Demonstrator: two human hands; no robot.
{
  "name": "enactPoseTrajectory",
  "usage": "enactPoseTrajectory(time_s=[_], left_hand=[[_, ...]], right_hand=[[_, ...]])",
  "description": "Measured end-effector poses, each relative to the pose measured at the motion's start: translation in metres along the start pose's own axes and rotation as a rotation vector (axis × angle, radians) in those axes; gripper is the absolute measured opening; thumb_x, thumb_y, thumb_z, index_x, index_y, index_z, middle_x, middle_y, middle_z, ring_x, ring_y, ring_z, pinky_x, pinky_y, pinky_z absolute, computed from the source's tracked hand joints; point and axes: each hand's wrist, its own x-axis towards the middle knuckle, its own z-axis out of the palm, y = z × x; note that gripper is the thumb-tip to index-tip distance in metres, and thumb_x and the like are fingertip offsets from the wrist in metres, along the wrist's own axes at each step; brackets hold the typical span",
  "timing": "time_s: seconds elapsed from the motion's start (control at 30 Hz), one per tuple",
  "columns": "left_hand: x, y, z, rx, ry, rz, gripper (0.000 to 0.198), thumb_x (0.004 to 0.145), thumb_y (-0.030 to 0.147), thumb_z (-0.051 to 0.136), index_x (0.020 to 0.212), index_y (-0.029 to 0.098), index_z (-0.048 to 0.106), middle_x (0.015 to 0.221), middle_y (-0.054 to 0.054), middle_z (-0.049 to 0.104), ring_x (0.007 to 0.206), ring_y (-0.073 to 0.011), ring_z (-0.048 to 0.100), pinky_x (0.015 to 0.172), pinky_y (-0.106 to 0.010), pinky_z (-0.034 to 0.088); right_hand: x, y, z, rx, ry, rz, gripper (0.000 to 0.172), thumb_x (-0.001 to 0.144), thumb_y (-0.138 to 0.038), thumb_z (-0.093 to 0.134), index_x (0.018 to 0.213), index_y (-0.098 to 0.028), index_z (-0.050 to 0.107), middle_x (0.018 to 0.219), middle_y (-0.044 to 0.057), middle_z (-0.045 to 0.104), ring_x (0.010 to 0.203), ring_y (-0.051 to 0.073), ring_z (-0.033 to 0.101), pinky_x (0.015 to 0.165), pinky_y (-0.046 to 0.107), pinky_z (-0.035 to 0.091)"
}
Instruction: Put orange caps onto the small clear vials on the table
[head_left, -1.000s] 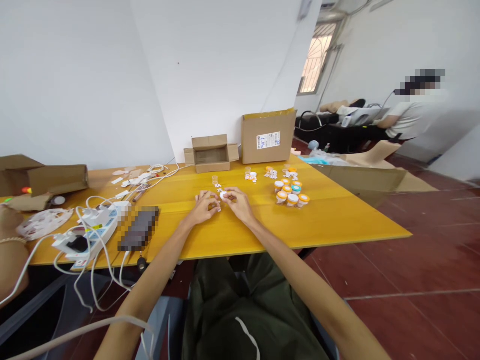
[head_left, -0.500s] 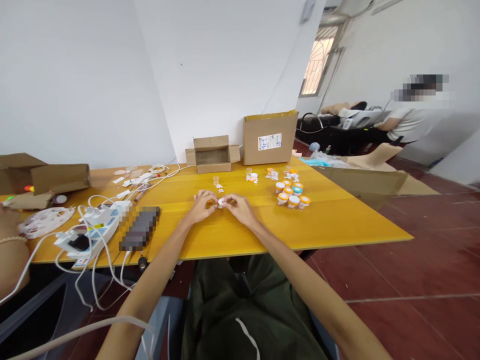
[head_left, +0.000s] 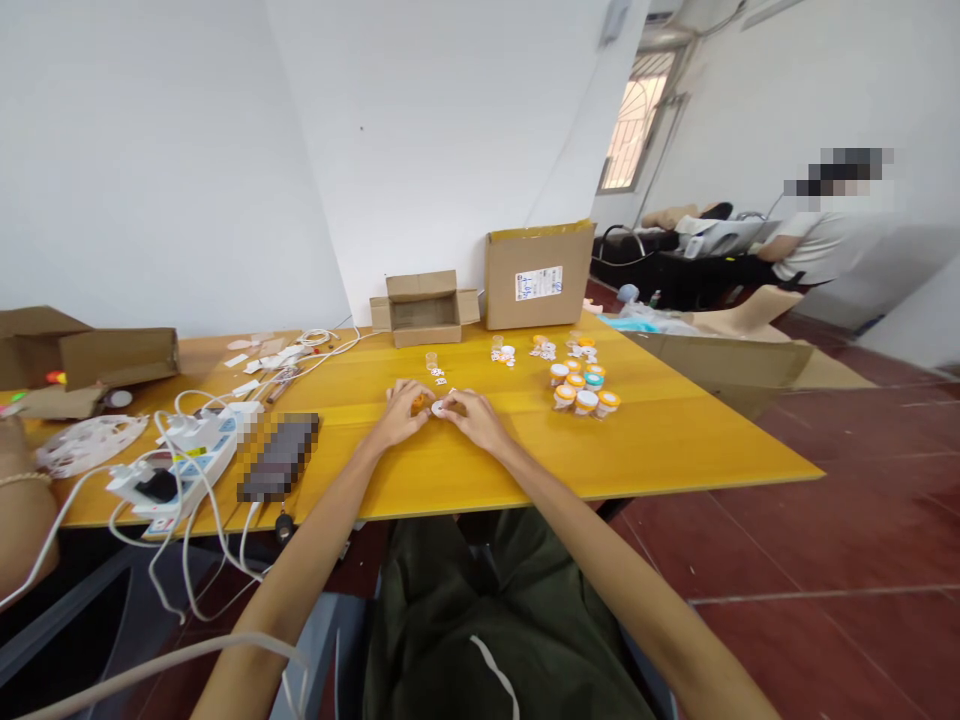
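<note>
Between my hands is a small round white piece [head_left: 438, 408]. My left hand [head_left: 407, 414] pinches its left side, and an orange item [head_left: 419, 403] shows at those fingers. My right hand [head_left: 474, 418] closes its fingertips on the right side of the white piece. Just beyond my hands, small white pieces with dark marks [head_left: 438, 375] lie by a clear open jar [head_left: 431, 361]. To the right stands a group of several jars [head_left: 586, 402] with orange, white and teal lids. Behind them are small piles of white pieces [head_left: 544, 350].
An open small carton [head_left: 426, 309] and a taller cardboard box [head_left: 538, 276] stand at the back of the yellow table [head_left: 660, 440]. On the left are a power strip [head_left: 210, 465] with cables, a phone [head_left: 279, 457], another open box [head_left: 120, 355] and a person's arm [head_left: 26, 510].
The white piece between my fingers has shifted slightly left and down and lies flatter to view. Both hands have stayed almost where they were.
</note>
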Motion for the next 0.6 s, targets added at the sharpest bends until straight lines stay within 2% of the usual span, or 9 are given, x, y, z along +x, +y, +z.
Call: enactPoseTrajectory(time_s=[0.17,0.6], left_hand=[[-0.0005,0.0023,-0.0005,-0.001,-0.007,0.012,0.025,0.080,0.015,0.055,0.099,0.028,0.064,0.103,-0.002,0.065,0.106,-0.0252,0.047,0.095,-0.043,0.034],[-0.0009,0.0012,0.0018,0.009,0.000,0.092,0.011,0.087,0.028,0.058,0.087,0.026,0.069,0.107,-0.004,0.064,0.107,-0.0251,0.046,0.096,-0.045,0.034]], right_hand=[[-0.0011,0.0003,0.0005,-0.080,-0.039,-0.016,0.006,0.081,-0.019,0.069,0.079,-0.025,0.069,0.088,0.001,0.072,0.090,0.019,0.063,0.081,0.030,0.046],[-0.0065,-0.0029,-0.0016,-0.138,-0.087,-0.039,0.010,0.079,-0.020,0.071,0.086,-0.024,0.066,0.088,0.001,0.069,0.088,0.018,0.062,0.078,0.028,0.046]])
